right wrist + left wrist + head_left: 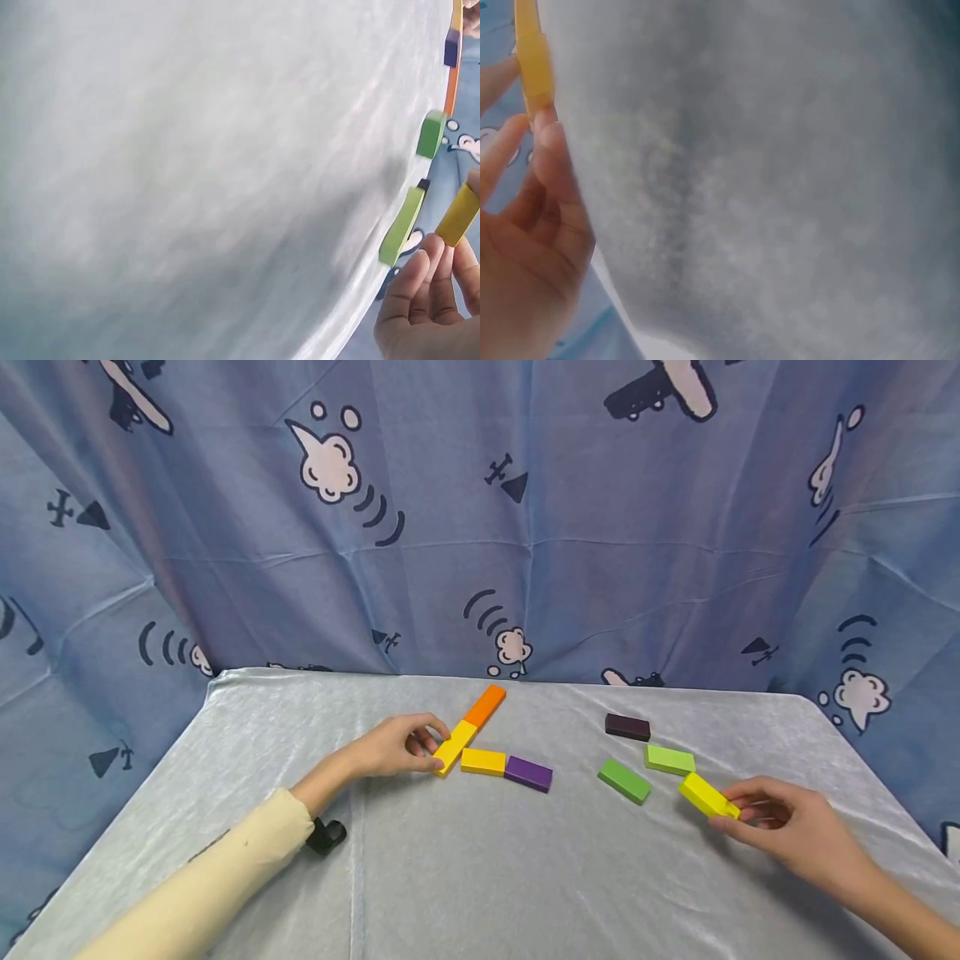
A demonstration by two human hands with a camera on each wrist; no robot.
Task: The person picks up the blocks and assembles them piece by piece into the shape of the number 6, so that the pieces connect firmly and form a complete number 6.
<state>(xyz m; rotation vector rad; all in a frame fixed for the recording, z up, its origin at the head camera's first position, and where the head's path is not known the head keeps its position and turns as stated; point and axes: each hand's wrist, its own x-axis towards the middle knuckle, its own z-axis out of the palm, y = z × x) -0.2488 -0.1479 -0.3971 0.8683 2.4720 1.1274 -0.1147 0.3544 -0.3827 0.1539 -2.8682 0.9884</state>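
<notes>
Flat coloured blocks lie on a grey-clothed table (pixel 465 877). My left hand (pixel 401 747) pinches the near end of a yellow block (pixel 455 747), which runs on into an orange block (pixel 485 704). In the left wrist view the fingertips (pixel 547 139) touch that yellow block (pixel 534 52). A darker yellow block (pixel 483 762) and a purple block (pixel 528 773) lie just right of it. My right hand (pixel 780 822) pinches one end of a bright yellow block (pixel 707 795), seen in the right wrist view as a yellow block (pixel 459 214) above the fingers (pixel 424 285).
A green block (pixel 624 780), a light green block (pixel 669 760) and a dark brown block (pixel 627 727) lie at the right middle. A blue printed curtain (pixel 480 518) hangs behind the table. A small black object (pixel 327 836) sits by my left sleeve.
</notes>
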